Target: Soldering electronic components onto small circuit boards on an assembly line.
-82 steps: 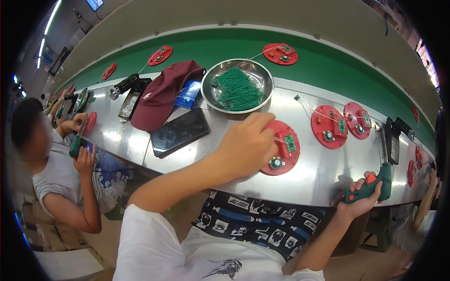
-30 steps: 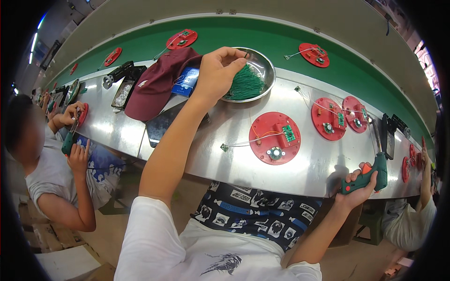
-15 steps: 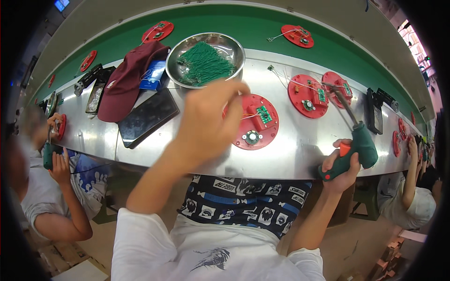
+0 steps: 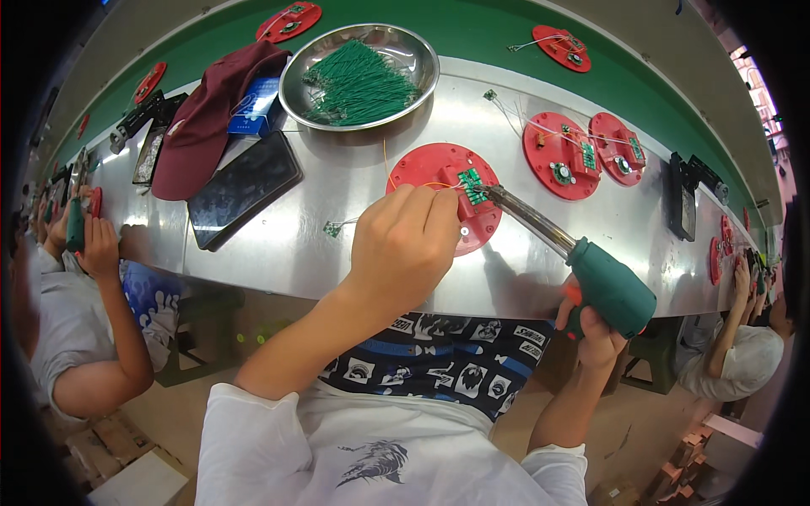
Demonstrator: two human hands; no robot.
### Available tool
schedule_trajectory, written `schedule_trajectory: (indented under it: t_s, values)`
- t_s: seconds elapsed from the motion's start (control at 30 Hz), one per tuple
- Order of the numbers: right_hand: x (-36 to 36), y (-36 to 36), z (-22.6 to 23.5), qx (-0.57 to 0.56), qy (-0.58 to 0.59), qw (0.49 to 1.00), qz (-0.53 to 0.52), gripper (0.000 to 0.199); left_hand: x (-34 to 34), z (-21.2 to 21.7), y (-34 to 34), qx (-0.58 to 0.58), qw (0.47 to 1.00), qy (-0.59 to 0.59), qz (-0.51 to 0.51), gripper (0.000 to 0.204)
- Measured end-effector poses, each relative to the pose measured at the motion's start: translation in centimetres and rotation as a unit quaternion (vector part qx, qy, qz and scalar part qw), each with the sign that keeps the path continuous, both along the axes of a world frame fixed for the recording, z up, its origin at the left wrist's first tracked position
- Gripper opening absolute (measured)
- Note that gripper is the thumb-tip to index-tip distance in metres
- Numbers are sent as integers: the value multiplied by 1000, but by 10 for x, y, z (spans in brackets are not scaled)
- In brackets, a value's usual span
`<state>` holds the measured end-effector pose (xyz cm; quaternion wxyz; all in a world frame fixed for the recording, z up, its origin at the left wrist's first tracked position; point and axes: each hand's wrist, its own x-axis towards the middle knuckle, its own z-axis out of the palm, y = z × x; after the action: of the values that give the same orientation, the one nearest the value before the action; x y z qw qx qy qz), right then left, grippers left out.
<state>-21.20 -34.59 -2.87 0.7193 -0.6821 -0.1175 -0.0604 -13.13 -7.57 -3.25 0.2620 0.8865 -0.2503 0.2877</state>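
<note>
My right hand [image 4: 595, 333] is wrapped round the handle of a dark green soldering gun [image 4: 614, 288] with an orange trigger. Its metal tip meets the small green circuit board [image 4: 472, 187] on a round red plate [image 4: 430, 160]. At the plate's left side my left hand [image 4: 405, 240] is closed, its fingers pinching thin wire beside the board. An orange wire [image 4: 439, 184] runs from those fingers to the board; the fingertips themselves are hidden. A tiny green board [image 4: 332, 228] on a pale wire lies left of my hand.
A steel bowl [image 4: 291, 105] of green wires stands behind, near a maroon cap [image 4: 211, 110], blue box [image 4: 256, 108] and black tablet-like slab [image 4: 245, 190]. More red plates [image 4: 540, 173] lie right and on the green strip [image 4: 472, 38]. Co-workers [image 4: 93, 354] sit at both sides.
The soldering gun has swung down and left, from pointing up over the right-hand plates to touching the board. My left hand has lowered from above the middle plate to its wires.
</note>
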Motion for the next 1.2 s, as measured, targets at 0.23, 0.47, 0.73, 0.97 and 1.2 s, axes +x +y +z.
schedule_trajectory:
  t_s: [0.23, 0.47, 0.73, 0.97, 1.2]
  values:
    - [3, 0, 0, 7, 13, 1000, 4, 43, 1, -3, -1, 15, 1000, -13, 5, 14]
    - [8, 2, 4, -25, 36, 999, 1, 42, 2, -4, -1, 9, 1000, -22, 2, 14]
    - [17, -3, 0, 1, 47, 999, -18, 49, 2, -5, -1, 3, 1000, -22, 5, 15]
    - [14, -8, -2, 65, 25, 998, -9, 48, 1, -4, 0, -3, 1000, -12, 0, 15]
    - [10, 0, 5, 17, 55, 998, -10, 51, 1, -4, 0, -4, 1000, -3, -2, 16]
